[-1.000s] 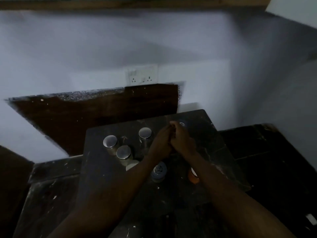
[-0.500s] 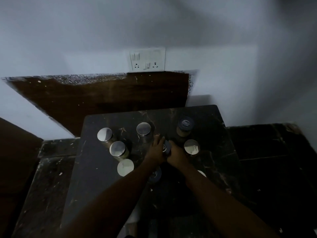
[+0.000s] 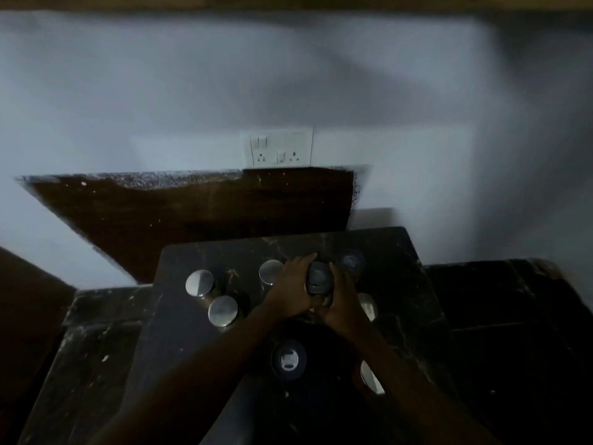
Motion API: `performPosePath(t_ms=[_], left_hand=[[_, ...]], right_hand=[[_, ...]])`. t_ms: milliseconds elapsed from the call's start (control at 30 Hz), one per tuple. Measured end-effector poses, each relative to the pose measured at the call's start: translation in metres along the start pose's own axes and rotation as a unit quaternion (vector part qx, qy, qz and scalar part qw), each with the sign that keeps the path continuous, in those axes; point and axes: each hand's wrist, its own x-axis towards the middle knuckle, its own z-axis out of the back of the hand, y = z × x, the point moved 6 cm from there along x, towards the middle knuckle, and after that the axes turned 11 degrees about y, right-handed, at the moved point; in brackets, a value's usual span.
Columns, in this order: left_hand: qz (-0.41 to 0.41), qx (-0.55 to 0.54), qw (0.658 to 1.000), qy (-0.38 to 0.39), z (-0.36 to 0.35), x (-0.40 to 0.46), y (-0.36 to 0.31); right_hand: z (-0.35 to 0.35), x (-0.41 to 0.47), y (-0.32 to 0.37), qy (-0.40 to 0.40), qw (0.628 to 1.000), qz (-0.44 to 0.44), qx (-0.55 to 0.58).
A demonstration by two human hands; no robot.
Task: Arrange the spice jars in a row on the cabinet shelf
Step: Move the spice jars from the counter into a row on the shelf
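Dim light. Left hand and right hand both grasp a dark-lidded spice jar at mid-back of the dark tabletop. Two silver-lidded jars stand left; another dark-lidded jar just beside, right
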Motion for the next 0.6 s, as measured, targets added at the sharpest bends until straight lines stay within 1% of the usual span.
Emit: performPosePath(t_ms=[67,167,300,367,433,600], left_hand=[[-0.044,-0.015,0.998,-0.036,0.035,0.002,-0.023],[-0.123,-0.071,0.988,-0.069,0.086,0.004,-0.063],[-0.222,-0.099,0.962,-0.122,0.162,-0.007,-0.123],[-0.265,-0.109,0.945,-0.159,0.201,-0.020,-0.151],[-0.310,-0.119,0.921,-0.204,0.239,-0.039,-0.178],[-0.387,-0.119,0.864,-0.299,0.335,-0.070,-0.229]], right_hand=[[0.028,0.003,0.028,-0.043,0.999,0.030,0.000],[0.073,0.007,0.077,-0.127,0.989,0.073,0.011],[0.133,-0.003,0.155,-0.239,0.960,0.149,0.002],[0.160,-0.010,0.198,-0.291,0.938,0.187,0.004],[0.184,-0.021,0.246,-0.325,0.916,0.235,0.013],[0.237,-0.033,0.353,-0.363,0.884,0.293,-0.032]])
